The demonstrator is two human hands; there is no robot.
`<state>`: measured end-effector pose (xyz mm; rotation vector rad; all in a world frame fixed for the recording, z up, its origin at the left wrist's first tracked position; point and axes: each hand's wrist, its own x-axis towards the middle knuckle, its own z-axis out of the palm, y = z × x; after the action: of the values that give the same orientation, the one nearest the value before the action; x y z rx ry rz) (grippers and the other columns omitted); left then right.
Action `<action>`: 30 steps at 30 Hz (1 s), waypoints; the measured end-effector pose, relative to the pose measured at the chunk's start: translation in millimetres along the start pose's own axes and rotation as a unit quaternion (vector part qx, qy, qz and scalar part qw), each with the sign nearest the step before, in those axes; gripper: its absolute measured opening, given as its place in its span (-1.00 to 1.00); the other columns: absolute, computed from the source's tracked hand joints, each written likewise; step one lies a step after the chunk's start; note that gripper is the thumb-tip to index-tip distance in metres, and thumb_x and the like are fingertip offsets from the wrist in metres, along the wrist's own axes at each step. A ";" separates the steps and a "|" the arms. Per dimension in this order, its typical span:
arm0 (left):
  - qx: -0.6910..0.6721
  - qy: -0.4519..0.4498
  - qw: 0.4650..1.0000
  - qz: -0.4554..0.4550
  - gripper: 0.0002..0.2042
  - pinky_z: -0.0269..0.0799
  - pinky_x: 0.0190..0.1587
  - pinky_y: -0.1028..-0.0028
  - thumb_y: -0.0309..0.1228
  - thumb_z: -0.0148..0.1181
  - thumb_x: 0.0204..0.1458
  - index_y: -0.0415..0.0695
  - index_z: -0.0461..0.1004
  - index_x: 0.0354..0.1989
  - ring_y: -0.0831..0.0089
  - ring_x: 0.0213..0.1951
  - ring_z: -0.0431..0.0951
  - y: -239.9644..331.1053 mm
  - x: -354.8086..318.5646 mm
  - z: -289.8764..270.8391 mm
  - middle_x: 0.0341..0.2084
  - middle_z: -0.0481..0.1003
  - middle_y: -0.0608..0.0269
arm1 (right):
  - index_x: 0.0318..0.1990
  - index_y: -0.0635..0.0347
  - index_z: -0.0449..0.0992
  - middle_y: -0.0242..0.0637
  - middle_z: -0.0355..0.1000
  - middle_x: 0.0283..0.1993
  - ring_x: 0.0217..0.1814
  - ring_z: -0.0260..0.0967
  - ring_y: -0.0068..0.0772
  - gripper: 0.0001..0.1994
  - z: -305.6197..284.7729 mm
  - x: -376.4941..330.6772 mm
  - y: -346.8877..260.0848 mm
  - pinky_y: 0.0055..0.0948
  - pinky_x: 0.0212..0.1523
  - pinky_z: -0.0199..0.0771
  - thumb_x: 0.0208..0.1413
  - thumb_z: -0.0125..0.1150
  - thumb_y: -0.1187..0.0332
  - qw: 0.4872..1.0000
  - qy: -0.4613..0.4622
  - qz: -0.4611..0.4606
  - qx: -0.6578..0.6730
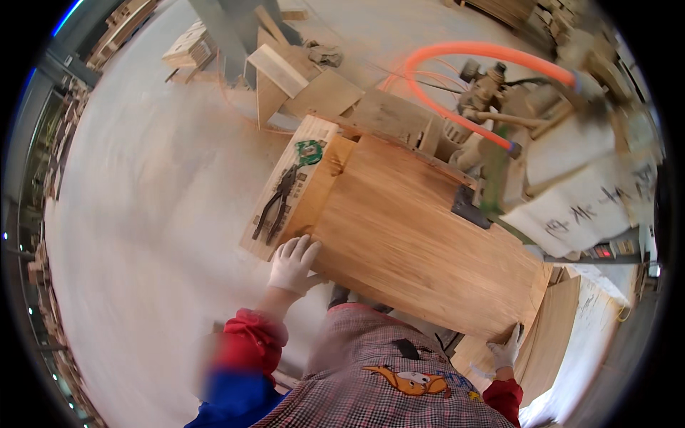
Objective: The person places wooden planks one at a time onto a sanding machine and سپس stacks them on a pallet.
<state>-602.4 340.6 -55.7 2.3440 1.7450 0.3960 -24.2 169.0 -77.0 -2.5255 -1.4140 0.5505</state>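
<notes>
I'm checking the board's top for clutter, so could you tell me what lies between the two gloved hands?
In the head view, only the bare face of the plywood sheet spans between the left hand and the right hand; nothing rests on that stretch.

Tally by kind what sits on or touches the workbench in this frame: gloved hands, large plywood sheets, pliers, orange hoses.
White-gloved hands: 2, left hand and right hand, both on the sheet's near edge
Large light-brown plywood sheet: 1
Black-handled pliers: 1
Orange air hose: 1
Total: 5
</notes>
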 end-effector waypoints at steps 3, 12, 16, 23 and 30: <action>-0.018 -0.014 1.000 0.001 -0.20 0.22 0.10 0.14 -0.12 0.45 -0.49 -0.10 0.30 0.06 0.05 0.07 0.29 0.7 3.9 -6.1 0.04 0.32 0.03 | 0.34 0.20 -0.08 0.04 -0.15 0.39 0.45 -0.25 -0.02 0.14 6.1 2.1 13.2 -0.31 0.37 -0.12 -0.56 0.49 0.45 1.000 -0.005 0.006 0.012; -0.056 -0.057 0.997 -0.013 -0.22 0.27 0.10 0.20 -0.26 0.45 -0.44 -0.11 0.26 0.10 0.04 0.07 0.29 -12.3 9.1 -18.0 0.05 0.29 0.03 | 0.36 0.21 -0.13 -0.05 -0.25 0.42 0.44 -0.24 -0.20 0.15 4.6 -2.9 -3.7 -0.44 0.35 -0.14 -0.52 0.44 0.57 0.990 -0.034 0.023 0.133; -0.049 -0.074 0.996 -0.015 -0.22 0.31 0.08 0.23 -0.30 0.45 -0.45 -0.11 0.26 0.10 0.04 0.06 0.30 -18.7 12.6 -17.6 0.06 0.27 0.03 | 0.37 0.20 -0.16 -0.06 -0.27 0.42 0.45 -0.28 -0.25 0.15 10.6 -2.4 -2.1 -0.48 0.34 -0.16 -0.51 0.42 0.62 0.992 -0.032 0.034 0.119; -0.043 -0.085 0.995 -0.011 -0.20 0.34 0.05 0.24 -0.33 0.45 -0.46 -0.09 0.24 0.12 0.03 0.05 0.30 -22.4 15.5 -15.3 0.06 0.24 -0.01 | 0.37 0.18 -0.16 -0.09 -0.24 0.39 0.40 -0.20 -0.24 0.13 15.4 -2.0 10.8 -0.49 0.22 0.10 -0.49 0.38 0.65 0.987 -0.027 0.015 0.160; -0.055 -0.086 0.995 -0.013 -0.20 0.35 0.04 0.24 -0.32 0.45 -0.45 -0.08 0.24 0.12 0.01 0.05 0.31 -27.1 14.4 -13.6 0.07 0.24 -0.02 | 0.38 0.16 -0.20 -0.02 -0.29 0.43 0.46 -0.30 -0.22 0.16 15.1 -1.5 3.5 -0.46 0.36 -0.19 -0.48 0.43 0.62 0.983 -0.049 0.040 0.171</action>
<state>-627.5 362.1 -49.8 2.2052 1.6301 0.2707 -28.4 165.7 -91.7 -2.3121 -1.1341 0.8630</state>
